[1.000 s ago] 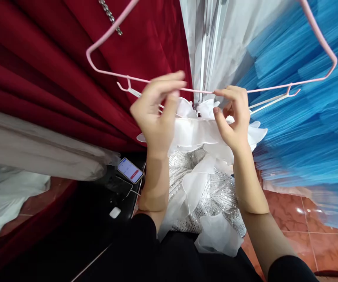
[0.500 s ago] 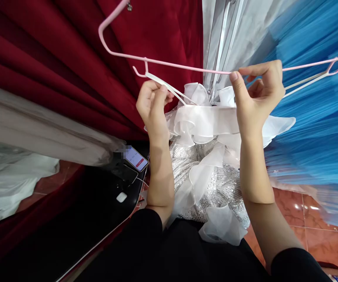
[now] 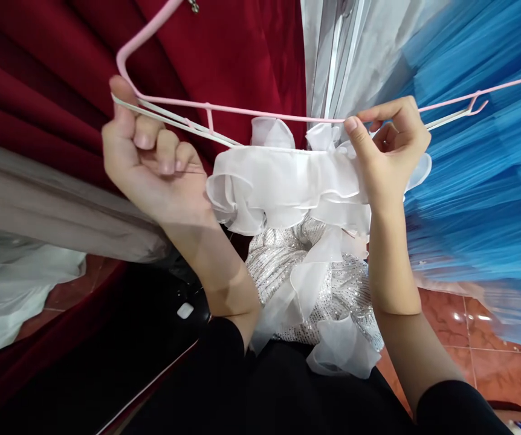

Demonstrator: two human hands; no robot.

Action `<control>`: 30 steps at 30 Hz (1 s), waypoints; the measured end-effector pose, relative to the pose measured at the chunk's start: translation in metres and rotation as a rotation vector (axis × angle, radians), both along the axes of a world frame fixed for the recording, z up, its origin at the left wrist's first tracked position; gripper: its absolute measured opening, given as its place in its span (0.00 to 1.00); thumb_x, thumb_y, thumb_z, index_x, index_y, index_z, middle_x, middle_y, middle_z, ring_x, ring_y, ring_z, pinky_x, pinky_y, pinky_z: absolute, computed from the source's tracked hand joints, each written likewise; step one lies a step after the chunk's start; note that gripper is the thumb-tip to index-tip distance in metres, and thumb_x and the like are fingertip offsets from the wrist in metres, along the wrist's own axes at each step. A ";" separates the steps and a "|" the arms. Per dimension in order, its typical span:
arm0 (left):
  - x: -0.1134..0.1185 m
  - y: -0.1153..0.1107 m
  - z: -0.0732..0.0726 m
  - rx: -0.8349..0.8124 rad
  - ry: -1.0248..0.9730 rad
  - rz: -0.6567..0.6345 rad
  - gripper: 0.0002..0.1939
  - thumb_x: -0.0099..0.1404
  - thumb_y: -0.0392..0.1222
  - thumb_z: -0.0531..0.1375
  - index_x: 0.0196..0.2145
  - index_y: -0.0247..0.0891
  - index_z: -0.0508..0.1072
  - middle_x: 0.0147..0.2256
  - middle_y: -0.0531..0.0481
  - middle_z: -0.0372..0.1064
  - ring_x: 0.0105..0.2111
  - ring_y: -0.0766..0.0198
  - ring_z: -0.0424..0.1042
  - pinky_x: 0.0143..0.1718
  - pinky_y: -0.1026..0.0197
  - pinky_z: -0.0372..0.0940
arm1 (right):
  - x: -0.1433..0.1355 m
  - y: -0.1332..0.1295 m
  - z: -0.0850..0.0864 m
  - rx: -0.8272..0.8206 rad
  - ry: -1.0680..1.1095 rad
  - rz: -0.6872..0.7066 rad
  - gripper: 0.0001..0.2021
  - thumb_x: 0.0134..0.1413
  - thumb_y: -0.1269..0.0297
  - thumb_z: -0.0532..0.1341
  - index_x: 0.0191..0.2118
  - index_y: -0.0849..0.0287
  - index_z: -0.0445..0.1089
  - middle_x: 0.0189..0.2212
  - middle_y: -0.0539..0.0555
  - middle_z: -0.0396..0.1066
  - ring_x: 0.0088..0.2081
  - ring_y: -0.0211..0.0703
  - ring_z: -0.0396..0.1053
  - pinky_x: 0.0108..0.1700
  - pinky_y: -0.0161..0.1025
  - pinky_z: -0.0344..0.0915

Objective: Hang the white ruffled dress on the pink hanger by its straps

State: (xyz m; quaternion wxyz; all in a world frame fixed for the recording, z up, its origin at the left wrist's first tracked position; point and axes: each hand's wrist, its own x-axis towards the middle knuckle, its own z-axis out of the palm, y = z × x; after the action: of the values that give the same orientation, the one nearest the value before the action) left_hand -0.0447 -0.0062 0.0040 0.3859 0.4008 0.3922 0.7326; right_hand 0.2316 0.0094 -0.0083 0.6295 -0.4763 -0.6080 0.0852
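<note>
A pink hanger (image 3: 260,113) spans the upper part of the view. My right hand (image 3: 390,142) pinches its lower bar between thumb and index finger. On the left, my left hand (image 3: 152,151) has its fingers curled, and the index finger pulls a thin white strap (image 3: 174,121) outward past the hanger's left hook. Another strap (image 3: 446,119) runs to the hook on the right side. Below the bar hangs a white ruffled top edge (image 3: 288,181) of a dress, whose silver sequined body (image 3: 306,290) rests against my lap.
Red curtain cloth (image 3: 242,54) hangs behind on the left, blue tulle (image 3: 482,181) on the right. A small white case (image 3: 185,310) lies on a black surface (image 3: 152,338) at lower left. Red tiles (image 3: 491,374) show at lower right.
My left hand has moved left and up, stretching the left strap outward off the hook's tip. The hanger and the dress top have shifted left. The phone is now hidden behind my left arm.
</note>
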 end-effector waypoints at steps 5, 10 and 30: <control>0.024 0.024 -0.050 -0.053 -0.225 0.079 0.13 0.67 0.54 0.55 0.43 0.45 0.69 0.30 0.52 0.58 0.35 0.66 0.63 0.30 0.58 0.56 | -0.004 -0.002 -0.002 -0.033 -0.012 -0.020 0.15 0.49 0.45 0.66 0.32 0.51 0.70 0.30 0.49 0.64 0.25 0.33 0.53 0.25 0.37 0.53; 0.085 0.002 -0.036 -0.073 -0.166 -0.334 0.15 0.67 0.51 0.59 0.50 0.46 0.69 0.49 0.53 0.70 0.46 0.63 0.70 0.42 0.61 0.66 | -0.012 -0.004 -0.006 -0.010 0.012 -0.021 0.22 0.51 0.37 0.60 0.33 0.52 0.69 0.31 0.49 0.63 0.33 0.37 0.64 0.31 0.38 0.66; 0.148 0.009 0.004 0.072 -0.236 -0.069 0.15 0.77 0.47 0.40 0.37 0.44 0.62 0.26 0.52 0.52 0.31 0.65 0.65 0.47 0.60 0.67 | 0.056 -0.026 -0.030 0.076 0.309 -0.139 0.22 0.49 0.65 0.63 0.50 0.50 0.57 0.44 0.55 0.60 0.43 0.41 0.65 0.47 0.45 0.69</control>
State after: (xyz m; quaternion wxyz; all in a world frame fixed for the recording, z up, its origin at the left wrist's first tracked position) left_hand 0.1034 0.0031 0.0077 0.4395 0.3385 0.3033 0.7748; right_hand 0.2877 -0.0170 -0.0386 0.7375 -0.4744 -0.4721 0.0906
